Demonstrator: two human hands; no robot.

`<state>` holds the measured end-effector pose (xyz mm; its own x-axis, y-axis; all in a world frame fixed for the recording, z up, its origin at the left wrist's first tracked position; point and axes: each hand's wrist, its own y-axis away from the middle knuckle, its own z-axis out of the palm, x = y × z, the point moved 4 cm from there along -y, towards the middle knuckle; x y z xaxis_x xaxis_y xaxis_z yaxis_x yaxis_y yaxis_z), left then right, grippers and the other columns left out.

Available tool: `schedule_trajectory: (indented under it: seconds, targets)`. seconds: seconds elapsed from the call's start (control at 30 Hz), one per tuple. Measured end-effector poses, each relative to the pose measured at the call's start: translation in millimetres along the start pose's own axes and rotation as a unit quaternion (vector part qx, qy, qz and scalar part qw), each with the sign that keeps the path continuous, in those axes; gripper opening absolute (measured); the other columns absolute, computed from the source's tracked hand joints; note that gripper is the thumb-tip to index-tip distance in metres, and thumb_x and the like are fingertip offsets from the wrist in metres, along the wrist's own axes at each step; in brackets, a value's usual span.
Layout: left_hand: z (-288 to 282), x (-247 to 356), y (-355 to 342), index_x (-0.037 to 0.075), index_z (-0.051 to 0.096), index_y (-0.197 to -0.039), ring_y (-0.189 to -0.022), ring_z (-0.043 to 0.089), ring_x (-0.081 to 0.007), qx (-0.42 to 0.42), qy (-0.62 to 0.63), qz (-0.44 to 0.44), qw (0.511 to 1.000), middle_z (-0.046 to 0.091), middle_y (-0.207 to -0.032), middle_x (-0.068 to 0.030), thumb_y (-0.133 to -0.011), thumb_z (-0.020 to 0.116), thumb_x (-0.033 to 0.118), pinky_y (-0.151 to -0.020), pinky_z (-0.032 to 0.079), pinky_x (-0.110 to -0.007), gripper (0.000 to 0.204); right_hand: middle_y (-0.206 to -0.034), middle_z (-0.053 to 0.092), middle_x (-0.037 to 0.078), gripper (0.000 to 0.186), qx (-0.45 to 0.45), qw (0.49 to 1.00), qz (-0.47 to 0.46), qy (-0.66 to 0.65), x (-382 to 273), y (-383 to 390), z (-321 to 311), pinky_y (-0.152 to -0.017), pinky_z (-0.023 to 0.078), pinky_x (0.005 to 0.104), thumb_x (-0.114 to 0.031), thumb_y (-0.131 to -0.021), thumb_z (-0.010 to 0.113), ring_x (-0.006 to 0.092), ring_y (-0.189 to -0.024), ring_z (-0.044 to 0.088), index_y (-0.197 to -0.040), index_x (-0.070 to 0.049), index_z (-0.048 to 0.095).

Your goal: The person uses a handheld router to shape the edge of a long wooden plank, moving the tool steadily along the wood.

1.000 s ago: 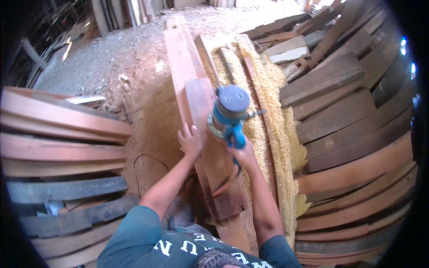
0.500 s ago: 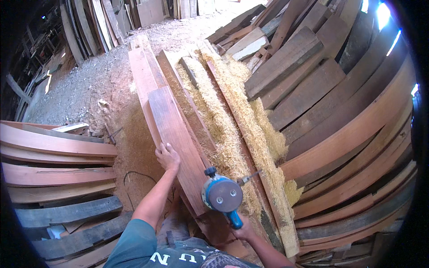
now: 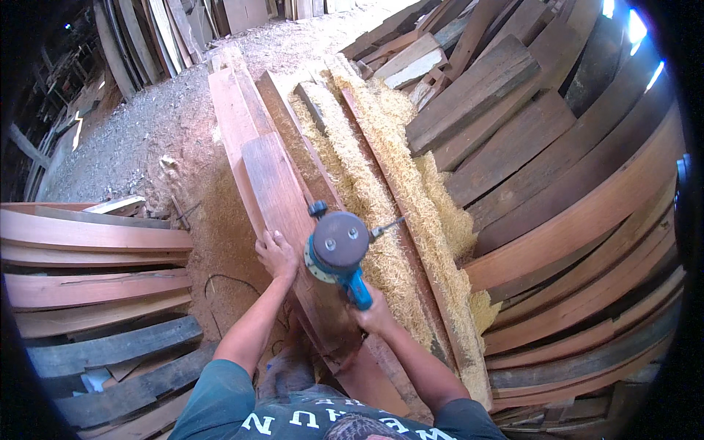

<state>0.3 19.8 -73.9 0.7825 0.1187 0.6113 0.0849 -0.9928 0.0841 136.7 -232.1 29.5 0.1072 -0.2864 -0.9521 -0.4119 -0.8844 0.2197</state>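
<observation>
A blue handheld router (image 3: 339,243) with a round grey top sits on the right part of a reddish wooden board (image 3: 273,192), which rests lengthwise on longer pale planks (image 3: 226,110). My right hand (image 3: 372,312) is closed round the router's blue handle. My left hand (image 3: 277,254), left of the router, grips the board's left edge with curled fingers. A thin side bar sticks out from the router toward the shavings.
Yellow shavings (image 3: 444,216) heap over timbers right of the board. Stacked boards line both sides (image 3: 95,231) (image 3: 572,183). A thin dark cord (image 3: 220,277) lies on sawdust at the left; upright planks (image 3: 143,40) lean at the back.
The router first came down toward me along the board, then in the last half second moved forward and leftward, carried by my right hand. My left hand stays on the edge; the view has shifted.
</observation>
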Motion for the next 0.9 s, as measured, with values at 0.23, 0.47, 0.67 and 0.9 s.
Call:
schedule_trajectory:
  seconds: [0.23, 0.47, 0.67, 0.9]
  targets:
    - [7, -26, -14, 0.011, 0.049, -0.150, -0.125, 0.051, -0.0536, 0.029, 0.046, 0.085, 0.995, 0.045, -0.143, -0.0311, -0.109, 0.045, 0.043, -0.105, 0.042, -0.061, 0.052, -0.092, 0.067, 0.011, 0.033, 0.053, 0.980, -0.194, -0.002, -53, -163, 33, -0.096, 0.052, 0.0443, -0.019, -0.077, 0.078, 0.0252, -0.099, 0.065, -0.105, -0.006, 0.065]
    - [2, -9, -7, 0.013, 0.048, -0.151, -0.127, 0.050, -0.0514, -0.025, 0.051, 0.020, 0.998, 0.045, -0.143, -0.0283, -0.108, 0.045, 0.047, -0.106, 0.043, -0.059, 0.055, -0.085, 0.064, 0.004, 0.039, 0.017, 0.998, -0.065, -0.020, -51, -143, 28, -0.070, 0.054, 0.0368, -0.010, -0.074, 0.078, 0.0180, -0.074, 0.063, -0.109, -0.006, 0.062]
    - [4, 2, -7, 0.016, 0.049, -0.152, -0.131, 0.049, -0.0473, -0.011, 0.023, -0.031, 0.999, 0.044, -0.146, -0.0245, -0.107, 0.045, 0.048, -0.109, 0.042, -0.058, 0.055, -0.100, 0.069, 0.017, 0.057, -0.014, 0.995, 0.038, 0.092, -23, 59, -14, -0.088, 0.053, 0.0425, -0.015, -0.076, 0.073, 0.0307, -0.089, 0.065, -0.130, -0.002, 0.059]
    - [1, -2, -10, 0.017, 0.048, -0.152, -0.132, 0.049, -0.0479, -0.027, 0.008, -0.026, 0.999, 0.042, -0.147, -0.0272, -0.107, 0.044, 0.048, -0.112, 0.041, -0.057, 0.054, -0.094, 0.068, 0.017, 0.060, -0.054, 0.981, 0.157, 0.098, 27, 239, -44, -0.082, 0.054, 0.0429, -0.010, -0.073, 0.079, 0.0308, -0.084, 0.068, -0.130, -0.006, 0.061]
